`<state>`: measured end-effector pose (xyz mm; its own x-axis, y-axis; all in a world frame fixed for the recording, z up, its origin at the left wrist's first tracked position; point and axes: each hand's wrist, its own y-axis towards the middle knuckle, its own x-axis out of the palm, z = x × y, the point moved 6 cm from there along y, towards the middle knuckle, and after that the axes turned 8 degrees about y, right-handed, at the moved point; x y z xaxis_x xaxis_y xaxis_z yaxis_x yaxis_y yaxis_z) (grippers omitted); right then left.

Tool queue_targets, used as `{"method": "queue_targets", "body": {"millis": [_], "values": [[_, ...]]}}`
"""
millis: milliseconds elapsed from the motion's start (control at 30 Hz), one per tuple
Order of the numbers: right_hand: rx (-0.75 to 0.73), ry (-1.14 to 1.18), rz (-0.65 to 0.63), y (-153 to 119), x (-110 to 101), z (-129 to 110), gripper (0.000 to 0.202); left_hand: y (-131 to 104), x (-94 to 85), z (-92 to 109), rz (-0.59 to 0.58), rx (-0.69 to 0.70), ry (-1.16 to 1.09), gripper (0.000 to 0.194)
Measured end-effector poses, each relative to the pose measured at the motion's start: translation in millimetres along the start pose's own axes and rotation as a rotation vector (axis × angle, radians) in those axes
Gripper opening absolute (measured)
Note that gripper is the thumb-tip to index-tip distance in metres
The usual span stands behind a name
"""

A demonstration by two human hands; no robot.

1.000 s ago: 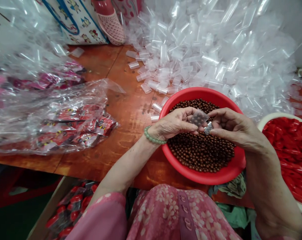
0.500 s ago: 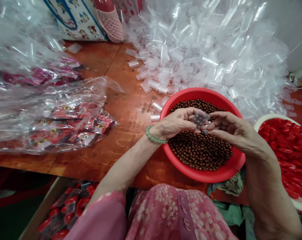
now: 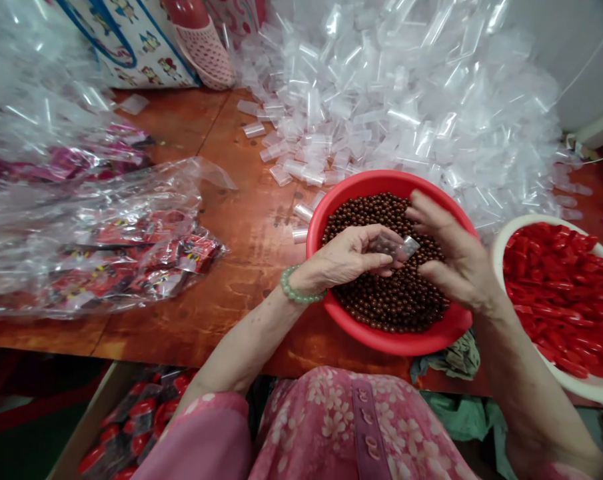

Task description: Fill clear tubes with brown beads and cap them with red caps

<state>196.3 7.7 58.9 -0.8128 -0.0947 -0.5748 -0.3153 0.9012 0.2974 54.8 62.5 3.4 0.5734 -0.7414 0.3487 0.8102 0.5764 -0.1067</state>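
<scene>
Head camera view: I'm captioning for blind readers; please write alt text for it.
A left hand holds a small clear plastic packet of dark beads over a round red plastic basin of glossy brown beads, the open right hand, blurred, alongside. Beyond: heaped clear plastic sleeves; at right, a round white tub of red plastic pieces.

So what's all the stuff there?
Table: one, orange, beneath bowls
Big bowl: one, red, middle
Balls: loads, brown, in big bowl
Clear pieces: loads, clear, behind big bowl
White bowl: one, white, right
Red pieces: loads, red, in white bowl
Plastic bags: uncounted, clear, left
Packets: several, red or pink, left
Picture bag: one, mostly white, back left
Bottle: one, red and pink, beside picture bag
Cloth: uncounted, greenish, by big bowl
Box: one, brown, lower left
Red things: several, red, in box
Little packet: at least one, clear, over balls
Bracelet: one, green, left wrist
Clothes: uncounted, pink, bottom
Left fingers: one set, on little packet
Right fingers: one set, spread, over balls
</scene>
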Motion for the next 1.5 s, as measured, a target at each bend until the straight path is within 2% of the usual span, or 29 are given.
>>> {"method": "queue_targets", "body": {"millis": [67, 100, 233, 300, 333, 400, 467, 533, 567, 600, 633, 667, 733, 800, 933, 1067, 1200, 1300, 1433, 1500], "values": [[-0.009, 0.010, 0.122, -2, -7, -2, 0.077, -1, 2.5, 1, -0.011, -0.012, 0.043, 0.035], [-0.032, -0.004, 0.118, -2, -4, -4, 0.078, 0, 3.2, 3, -0.003, 0.004, 0.092, 0.032], [-0.118, -0.079, -0.119, -9, 24, -11, 0.088, -2, 6.1, 13, 0.065, 0.055, 0.333, 0.027], [-0.118, -0.080, -0.103, -17, 14, -15, 0.089, -3, 5.9, 13, 0.107, 0.002, 0.386, 0.034], [-0.099, -0.085, -0.061, -24, 1, -18, 0.086, -5, 5.5, 12, 0.128, -0.034, 0.401, 0.038], [-0.009, -0.125, 0.084, -45, -37, -20, 0.069, -9, 5.1, 10, 0.167, -0.112, 0.386, 0.042], [0.161, -0.226, 0.301, -78, -87, -13, 0.043, -14, 6.6, 8, 0.202, -0.170, 0.330, 0.044], [0.376, -0.370, 0.464, -117, -133, 5, 0.032, -18, 10.5, 7, 0.227, -0.196, 0.273, 0.044], [0.495, -0.447, 0.486, -135, -150, 19, 0.030, -20, 13.1, 7, 0.238, -0.197, 0.257, 0.043], [0.620, -0.520, 0.443, -152, -161, 35, 0.028, -22, 16.1, 6, 0.247, -0.194, 0.247, 0.043], [0.746, -0.585, 0.341, -165, -167, 54, 0.026, -24, 19.4, 6, 0.255, -0.191, 0.243, 0.043], [0.838, -0.634, 0.229, -177, -169, 71, 0.026, -25, 23.1, 5, 0.258, -0.189, 0.243, 0.042], [0.928, -0.686, 0.087, -190, -168, 97, 0.026, -28, 31.4, 3, 0.254, -0.197, 0.252, 0.041], [0.955, -0.726, 0.016, -193, -164, 113, 0.027, -30, 40.0, 0, 0.229, -0.211, 0.270, 0.039], [0.969, -0.806, -0.109, -188, -152, 134, 0.031, -33, 51.2, -7, 0.188, -0.235, 0.310, 0.038], [0.939, -0.880, -0.179, -185, -145, 142, 0.029, -35, 53.8, -17, 0.183, -0.241, 0.279, 0.036], [0.885, -0.927, -0.164, -187, -141, 138, 0.023, -34, 52.8, -25, 0.171, -0.229, 0.211, 0.039], [0.838, -0.950, -0.101, -190, -144, 127, 0.021, -33, 48.4, -27, 0.197, -0.214, 0.152, 0.039], [0.811, -0.970, 0.066, -192, -160, 105, 0.025, -31, 44.0, -27, 0.220, -0.165, 0.095, 0.036], [0.801, -0.957, 0.207, -192, -173, 96, 0.027, -31, 44.3, -28, 0.193, -0.137, 0.059, 0.036]]}}
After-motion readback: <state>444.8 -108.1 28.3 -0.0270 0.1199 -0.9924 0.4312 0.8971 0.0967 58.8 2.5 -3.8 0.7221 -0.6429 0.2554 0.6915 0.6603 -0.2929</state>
